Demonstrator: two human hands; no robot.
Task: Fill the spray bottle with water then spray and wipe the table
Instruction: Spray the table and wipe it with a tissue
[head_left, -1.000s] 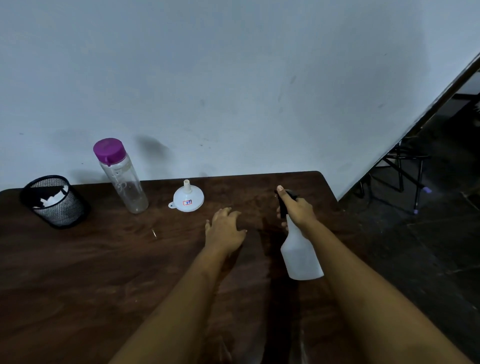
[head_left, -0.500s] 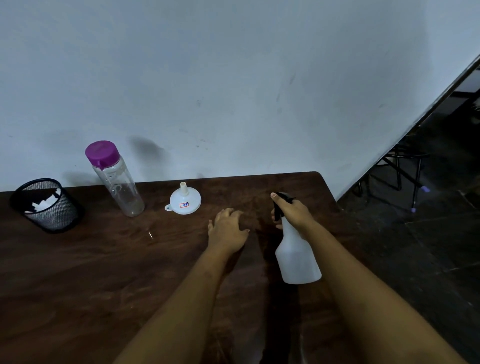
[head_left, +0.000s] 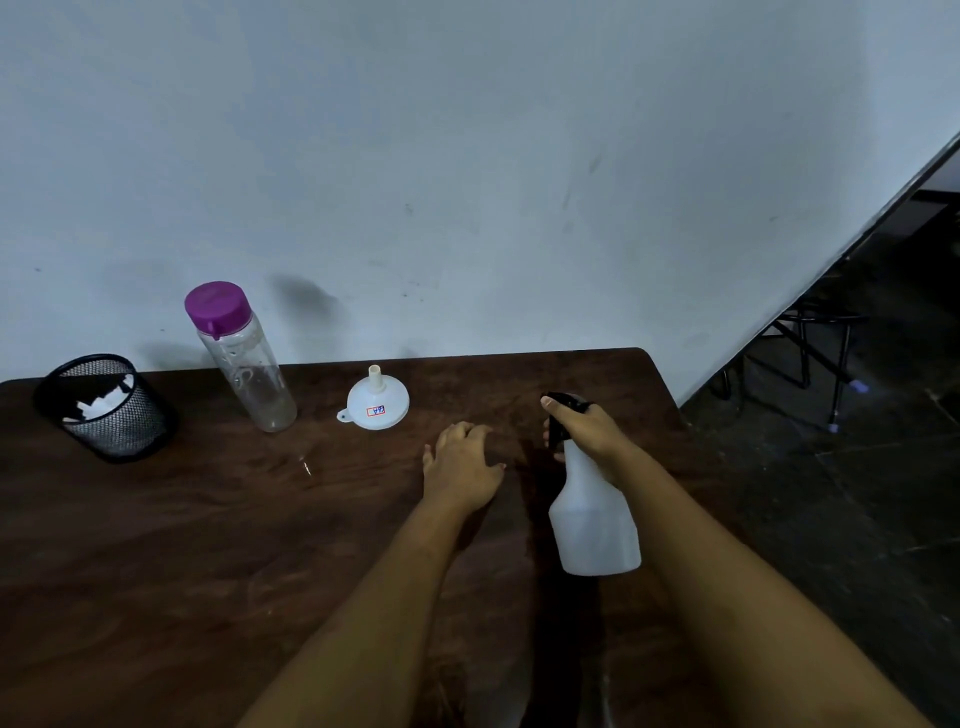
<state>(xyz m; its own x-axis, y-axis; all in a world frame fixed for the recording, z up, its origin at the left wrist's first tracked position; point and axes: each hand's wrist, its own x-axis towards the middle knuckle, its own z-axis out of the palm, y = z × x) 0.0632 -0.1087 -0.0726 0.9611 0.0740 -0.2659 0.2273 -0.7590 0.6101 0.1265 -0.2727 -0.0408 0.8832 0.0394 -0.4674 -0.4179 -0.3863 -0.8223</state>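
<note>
My right hand grips the neck of a white translucent spray bottle. Its forefinger lies along the top of the black spray head. The bottle hangs tilted just above the dark wooden table, nozzle pointing away from me. My left hand lies palm down on the table just left of the bottle, fingers slightly apart. A darker strip runs beneath it towards me; I cannot tell whether it is cloth or shadow. A clear water bottle with a purple cap stands at the back left.
A white funnel lies mouth down between the water bottle and my hands. A black mesh cup with white scraps stands at the far left. The wall runs behind the table. The table's right edge drops to a dark floor with chair legs.
Both hands and the spray bottle stay almost where they were. Only the view has shifted slightly.
</note>
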